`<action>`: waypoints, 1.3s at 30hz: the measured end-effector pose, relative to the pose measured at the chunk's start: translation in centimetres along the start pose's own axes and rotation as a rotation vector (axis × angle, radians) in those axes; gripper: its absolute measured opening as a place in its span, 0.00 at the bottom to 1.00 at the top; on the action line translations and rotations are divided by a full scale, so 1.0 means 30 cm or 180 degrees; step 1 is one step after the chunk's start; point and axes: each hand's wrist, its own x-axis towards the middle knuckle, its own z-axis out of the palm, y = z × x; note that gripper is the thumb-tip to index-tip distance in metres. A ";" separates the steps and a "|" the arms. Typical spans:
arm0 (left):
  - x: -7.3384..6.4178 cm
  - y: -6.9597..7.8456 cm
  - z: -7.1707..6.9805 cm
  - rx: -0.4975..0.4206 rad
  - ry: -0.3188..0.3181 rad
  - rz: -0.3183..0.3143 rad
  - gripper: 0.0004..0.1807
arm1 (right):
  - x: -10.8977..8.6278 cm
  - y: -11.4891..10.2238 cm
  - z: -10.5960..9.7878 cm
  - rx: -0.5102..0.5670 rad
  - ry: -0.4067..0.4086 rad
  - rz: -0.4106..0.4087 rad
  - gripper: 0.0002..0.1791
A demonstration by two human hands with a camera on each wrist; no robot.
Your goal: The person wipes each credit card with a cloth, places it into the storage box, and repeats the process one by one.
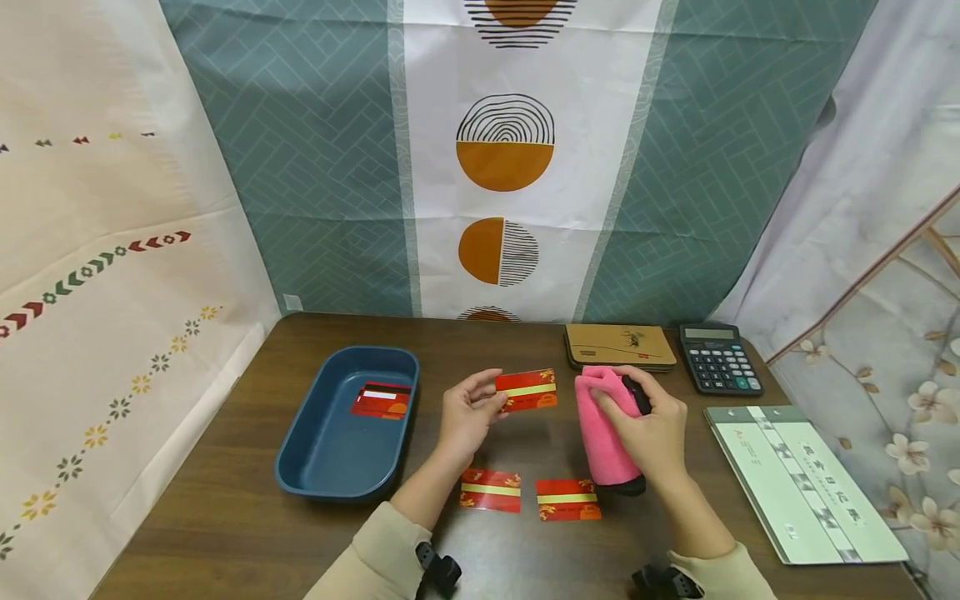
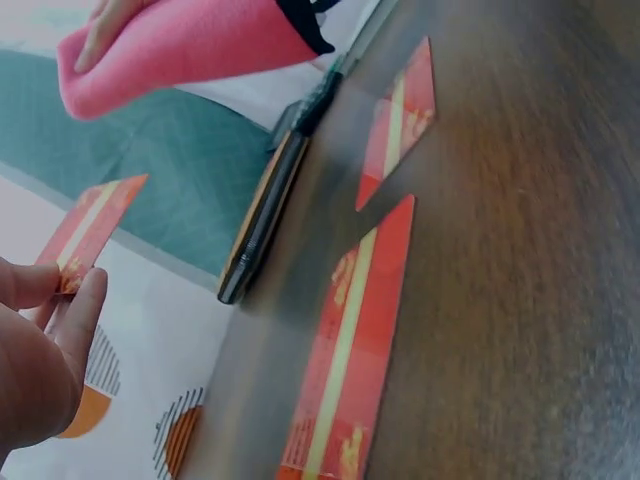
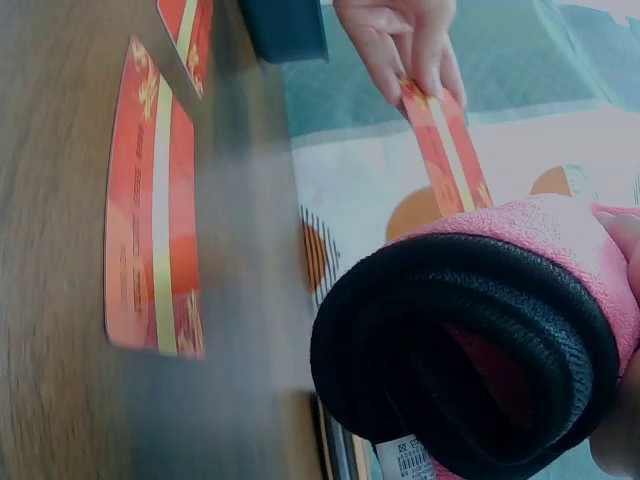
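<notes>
In the head view my left hand (image 1: 467, 417) pinches a red card (image 1: 528, 390) with a yellow stripe by its left end, raised over the table. My right hand (image 1: 654, 429) grips a rolled pink cloth (image 1: 603, 433) with black edging, just to the right of that card. The right wrist view looks into the cloth's dark rolled end (image 3: 560, 370), where a white label (image 3: 405, 458) shows. Below the hands, two similar red cards lie side by side on the table, a left one (image 1: 491, 490) and a right one (image 1: 567, 500).
To the left stands a blue tray (image 1: 322, 467) with a red card (image 1: 381, 401) inside, its dark strip showing. At the back right are tan notebooks (image 1: 621, 346) and a black calculator (image 1: 720, 358). A pale green folder (image 1: 810, 483) lies along the table's (image 1: 225, 517) right edge.
</notes>
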 end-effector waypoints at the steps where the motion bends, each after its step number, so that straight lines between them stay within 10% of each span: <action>1: -0.003 0.004 -0.001 -0.0004 -0.0014 -0.0002 0.20 | -0.001 -0.005 0.007 0.0023 -0.0021 -0.0045 0.23; 24: -0.047 0.037 0.049 -0.0260 -0.0936 0.0118 0.23 | -0.041 -0.098 0.128 -0.0417 -0.0096 -0.1275 0.28; 32: -0.046 0.044 0.019 -0.0116 -0.0694 0.0040 0.23 | -0.016 -0.058 0.103 -0.0515 0.0110 -0.0909 0.27; 39: -0.044 0.048 0.031 -0.0134 -0.0818 0.0018 0.23 | -0.034 -0.090 0.143 -0.0447 0.0029 -0.1095 0.26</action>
